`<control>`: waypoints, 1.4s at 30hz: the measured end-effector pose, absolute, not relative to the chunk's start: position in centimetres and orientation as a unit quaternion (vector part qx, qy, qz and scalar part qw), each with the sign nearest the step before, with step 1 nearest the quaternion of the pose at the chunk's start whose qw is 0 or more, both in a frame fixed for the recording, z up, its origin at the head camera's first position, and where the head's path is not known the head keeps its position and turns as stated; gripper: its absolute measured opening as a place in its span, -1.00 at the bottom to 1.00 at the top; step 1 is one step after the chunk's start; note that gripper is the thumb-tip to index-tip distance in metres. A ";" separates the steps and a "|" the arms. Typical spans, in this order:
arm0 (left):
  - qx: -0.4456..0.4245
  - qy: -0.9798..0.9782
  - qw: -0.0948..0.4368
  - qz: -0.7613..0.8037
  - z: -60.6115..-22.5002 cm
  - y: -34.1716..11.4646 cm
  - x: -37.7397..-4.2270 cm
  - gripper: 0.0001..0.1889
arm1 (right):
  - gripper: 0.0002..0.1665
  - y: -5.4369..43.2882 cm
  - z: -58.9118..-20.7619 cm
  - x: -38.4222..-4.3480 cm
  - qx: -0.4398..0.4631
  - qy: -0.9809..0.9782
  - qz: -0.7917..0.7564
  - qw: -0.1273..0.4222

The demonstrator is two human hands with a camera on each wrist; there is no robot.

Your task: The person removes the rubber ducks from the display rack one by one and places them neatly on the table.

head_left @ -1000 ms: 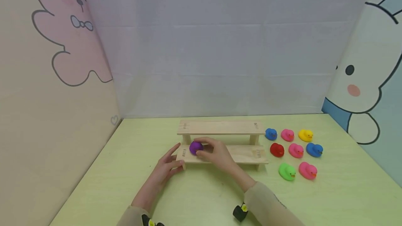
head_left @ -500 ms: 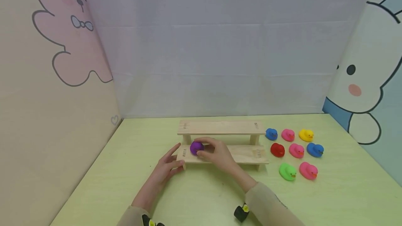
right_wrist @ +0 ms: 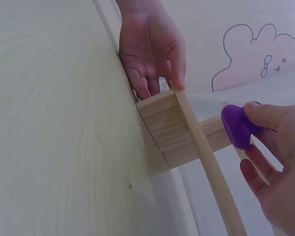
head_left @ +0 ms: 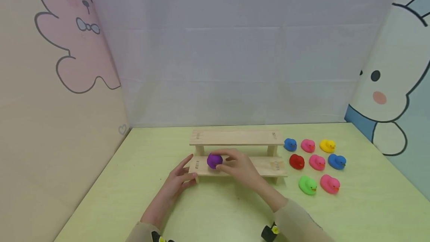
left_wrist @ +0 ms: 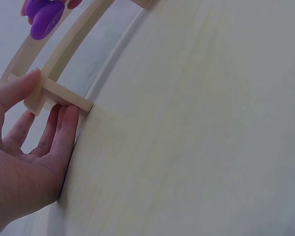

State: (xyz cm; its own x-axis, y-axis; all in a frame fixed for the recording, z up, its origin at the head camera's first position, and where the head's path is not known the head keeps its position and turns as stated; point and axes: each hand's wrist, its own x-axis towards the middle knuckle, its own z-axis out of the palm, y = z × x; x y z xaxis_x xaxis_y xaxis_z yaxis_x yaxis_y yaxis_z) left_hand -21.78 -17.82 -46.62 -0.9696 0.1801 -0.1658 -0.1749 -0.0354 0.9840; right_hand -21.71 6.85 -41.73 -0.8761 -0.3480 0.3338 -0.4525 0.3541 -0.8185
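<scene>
A purple rubber duck [head_left: 214, 161] is pinched between the thumb and fingers of my right hand [head_left: 242, 169]. In the right wrist view the duck [right_wrist: 237, 126] appears held just above the lower board of a two-step wooden rack [head_left: 262, 165]. Its beak cannot be made out. My left hand [head_left: 177, 177] holds the rack's left front end. The left wrist view shows its thumb [left_wrist: 24, 86] on the board's edge and its fingers [left_wrist: 63, 130] against the short leg below. The upper board [head_left: 235, 137] stands behind, with nothing on it.
Right of the rack, several rubber ducks lie in rows on the pale green table [head_left: 134, 167]: blue [head_left: 290, 144], pink [head_left: 317, 162], yellow [head_left: 327, 145], red [head_left: 297, 161] and green [head_left: 307, 185]. A white cloth [head_left: 235, 66] hangs behind, between side panels with cartoon animals.
My right hand has shifted slightly to the right, taking the purple rubber duck with it. The left hand stays at the rack's left end, and the other ducks lie as before.
</scene>
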 end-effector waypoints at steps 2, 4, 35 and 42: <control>-0.002 0.684 0.122 0.719 -46.6 -17.8 -21.8 -0.24 | -0.56 7.5 -41.5 -21.4 0.235 -0.825 0.511 0.052; -0.002 0.685 0.121 0.718 -46.5 -17.8 -21.7 -0.24 | -0.55 8.1 -41.4 -21.2 0.229 -0.829 0.508 0.056; 0.001 0.695 0.117 0.709 -46.5 -17.8 -21.7 -0.25 | -0.51 21.3 -38.8 -16.3 0.144 -0.882 0.427 0.137; -0.007 0.697 0.115 0.708 -46.5 -17.7 -21.7 -0.25 | -0.51 23.7 -38.7 -15.8 0.110 -0.899 0.395 0.152</control>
State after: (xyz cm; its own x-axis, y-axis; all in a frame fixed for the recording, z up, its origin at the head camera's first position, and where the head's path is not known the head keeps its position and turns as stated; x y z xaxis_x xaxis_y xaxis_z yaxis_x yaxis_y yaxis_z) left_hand -21.66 -17.70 -46.47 -0.9734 0.1532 -0.1702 -0.1726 -0.0024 0.9850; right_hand -15.82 23.66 -38.68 -0.9298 -0.0781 0.3595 -0.3175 0.6641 -0.6769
